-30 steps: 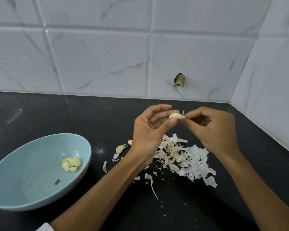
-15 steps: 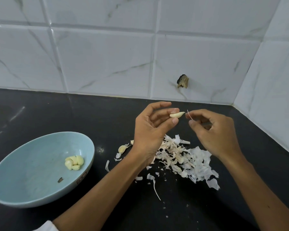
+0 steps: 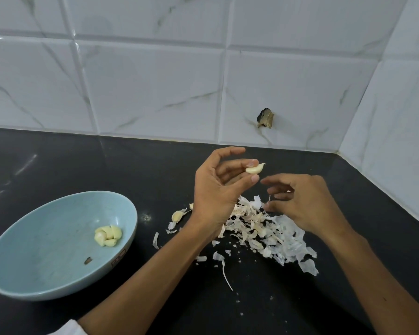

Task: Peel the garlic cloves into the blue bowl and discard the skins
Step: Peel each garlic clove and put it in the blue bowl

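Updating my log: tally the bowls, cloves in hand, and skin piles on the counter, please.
blue bowl: 1
garlic clove pinched in left hand: 1
skin pile: 1
Total: 3

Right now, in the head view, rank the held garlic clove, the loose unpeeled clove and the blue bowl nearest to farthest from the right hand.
1. Held garlic clove: pinched in the left hand, just left of the right hand.
2. Loose unpeeled clove: on the counter, beyond the left hand.
3. Blue bowl: far left.
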Action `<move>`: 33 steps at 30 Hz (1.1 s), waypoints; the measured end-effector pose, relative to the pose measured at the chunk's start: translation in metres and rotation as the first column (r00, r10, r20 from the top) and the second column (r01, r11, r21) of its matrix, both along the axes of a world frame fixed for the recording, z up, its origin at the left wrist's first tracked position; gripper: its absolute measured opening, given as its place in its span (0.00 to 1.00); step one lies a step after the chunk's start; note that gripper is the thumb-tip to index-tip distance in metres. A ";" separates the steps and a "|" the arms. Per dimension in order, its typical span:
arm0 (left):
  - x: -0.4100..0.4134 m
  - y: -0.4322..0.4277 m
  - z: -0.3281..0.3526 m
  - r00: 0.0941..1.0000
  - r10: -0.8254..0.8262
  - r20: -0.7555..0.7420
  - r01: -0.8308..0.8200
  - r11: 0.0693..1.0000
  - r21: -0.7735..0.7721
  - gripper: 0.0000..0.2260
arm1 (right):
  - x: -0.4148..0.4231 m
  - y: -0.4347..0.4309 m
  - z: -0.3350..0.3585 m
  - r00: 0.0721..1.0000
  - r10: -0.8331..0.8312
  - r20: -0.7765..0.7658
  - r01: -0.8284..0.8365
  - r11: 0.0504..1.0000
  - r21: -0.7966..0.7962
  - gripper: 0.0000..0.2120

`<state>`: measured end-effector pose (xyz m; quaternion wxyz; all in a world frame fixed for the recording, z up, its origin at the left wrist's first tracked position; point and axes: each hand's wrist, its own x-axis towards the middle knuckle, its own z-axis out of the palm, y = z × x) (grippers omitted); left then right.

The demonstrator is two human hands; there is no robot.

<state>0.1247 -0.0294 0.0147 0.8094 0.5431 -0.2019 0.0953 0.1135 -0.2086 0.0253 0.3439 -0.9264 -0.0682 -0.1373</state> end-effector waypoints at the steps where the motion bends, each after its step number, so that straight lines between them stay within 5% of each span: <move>1: 0.000 0.000 0.000 1.000 0.001 0.001 -0.001 1.000 0.001 0.21 | 0.000 0.001 0.000 1.000 0.002 0.016 -0.001 0.999 -0.041 0.25; 5: 0.000 0.000 0.001 1.000 -0.006 0.001 0.006 1.000 0.004 0.22 | -0.002 0.003 0.002 0.981 0.009 0.196 0.002 0.998 -0.056 0.27; 11: 0.001 0.001 -0.002 1.000 -0.002 -0.015 0.002 1.000 0.022 0.22 | -0.001 0.001 0.002 0.958 -0.064 0.281 0.031 0.992 0.118 0.06; 15: 0.002 0.000 -0.005 1.000 0.002 -0.024 0.000 0.998 0.057 0.20 | -0.006 0.012 0.008 0.987 0.049 0.150 -0.111 0.891 0.440 0.12; 19: 0.001 -0.001 -0.006 0.999 -0.034 -0.034 0.037 0.996 0.075 0.20 | -0.007 0.014 0.008 0.981 0.166 0.098 -0.193 0.832 0.520 0.10; 24: 0.002 0.002 -0.002 0.992 0.002 -0.122 -0.008 0.999 -0.045 0.13 | -0.007 0.011 0.011 0.985 0.124 0.121 -0.173 0.756 0.631 0.13; 28: 0.008 0.005 -0.009 0.977 0.201 -0.077 -0.184 0.966 0.183 0.06 | -0.008 0.011 0.012 0.984 0.112 0.139 -0.175 0.753 0.635 0.12; 33: 0.008 0.005 -0.013 0.978 0.205 -0.036 -0.180 0.919 0.350 0.10 | -0.009 0.010 0.013 0.985 0.097 0.145 -0.165 0.789 0.592 0.11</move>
